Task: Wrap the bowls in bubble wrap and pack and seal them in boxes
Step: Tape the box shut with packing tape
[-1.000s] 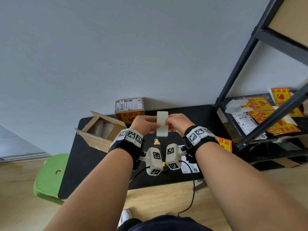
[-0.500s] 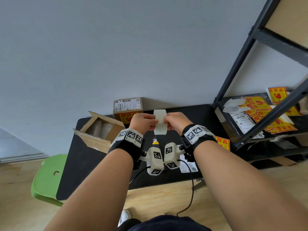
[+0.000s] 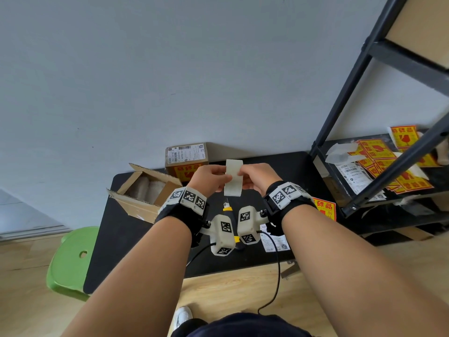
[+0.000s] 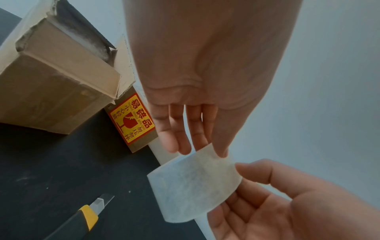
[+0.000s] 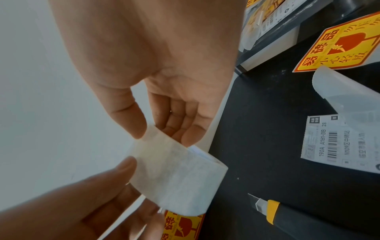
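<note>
Translucent white backing paper is what you are holding up over the desk point(image 3: 279, 166), a small label sheet point(image 3: 233, 178) pinched between both hands. Your left hand point(image 3: 211, 177) is gripping its left edge between thumb and fingers point(image 4: 174, 129), and your right hand point(image 3: 256, 177) is pinching the right edge, thumb in front, fingers point(image 5: 185, 123) curled behind. The sheet is bowing into a soft curve, so judge it as very light and limp; it looks like a printed label on a slick liner. I am judging that you are peeling it, and the place to work is a corner, where the layers part. Once bared, the glue side is likely to cling to itself, so keep it taut.

Below your wrists the utility knife point(image 3: 229, 210) is lying on the desk with its blade out; mind it when you lower your hands. Further left, the open box point(image 3: 145, 193) is sitting with its flaps up and pale wrapped bundles inside, presumably the bowls. Behind your hands, against the wall, the sealed box point(image 3: 187, 158) is already wearing a shipping label and a yellow fragile sticker point(image 4: 132, 118). To the right, the shelf point(image 3: 364, 181) is carrying spare stickers.
</note>
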`<state>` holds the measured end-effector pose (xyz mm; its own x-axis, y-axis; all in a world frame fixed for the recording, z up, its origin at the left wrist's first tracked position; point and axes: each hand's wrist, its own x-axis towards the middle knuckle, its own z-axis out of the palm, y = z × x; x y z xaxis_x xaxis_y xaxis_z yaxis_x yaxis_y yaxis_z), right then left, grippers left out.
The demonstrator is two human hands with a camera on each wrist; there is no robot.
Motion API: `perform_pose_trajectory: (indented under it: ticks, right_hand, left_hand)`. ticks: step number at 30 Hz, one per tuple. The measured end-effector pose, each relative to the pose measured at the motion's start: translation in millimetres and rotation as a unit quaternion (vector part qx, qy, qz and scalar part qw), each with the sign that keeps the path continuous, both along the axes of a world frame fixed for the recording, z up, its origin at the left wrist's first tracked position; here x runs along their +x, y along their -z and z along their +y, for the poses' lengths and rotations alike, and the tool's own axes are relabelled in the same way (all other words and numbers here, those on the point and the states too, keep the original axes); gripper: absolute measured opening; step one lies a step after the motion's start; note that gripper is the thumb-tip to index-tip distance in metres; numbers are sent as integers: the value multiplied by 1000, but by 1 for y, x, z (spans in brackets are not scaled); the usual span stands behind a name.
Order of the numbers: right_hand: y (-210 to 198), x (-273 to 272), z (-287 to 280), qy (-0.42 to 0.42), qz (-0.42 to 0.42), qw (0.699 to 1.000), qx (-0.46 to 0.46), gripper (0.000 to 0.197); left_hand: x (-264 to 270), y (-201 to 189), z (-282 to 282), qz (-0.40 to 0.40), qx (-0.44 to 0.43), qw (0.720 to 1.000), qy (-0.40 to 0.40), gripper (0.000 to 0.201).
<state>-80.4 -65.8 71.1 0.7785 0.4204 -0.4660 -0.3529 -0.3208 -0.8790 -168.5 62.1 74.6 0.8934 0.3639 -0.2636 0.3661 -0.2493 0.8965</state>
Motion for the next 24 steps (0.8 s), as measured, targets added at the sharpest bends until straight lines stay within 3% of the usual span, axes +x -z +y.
perform_pose_trajectory:
  ticks: [16, 24]
  right_hand:
    - [-12, -2, 1, -25, -21, 999, -30, 10]
    - [-13, -4, 0, -3, -36, 999, -39, 10]
  left_hand:
    - [8, 0, -3, -42, -20, 997, -60, 19]
    - [9, -1, -3, -38, -2, 999, -38, 11]
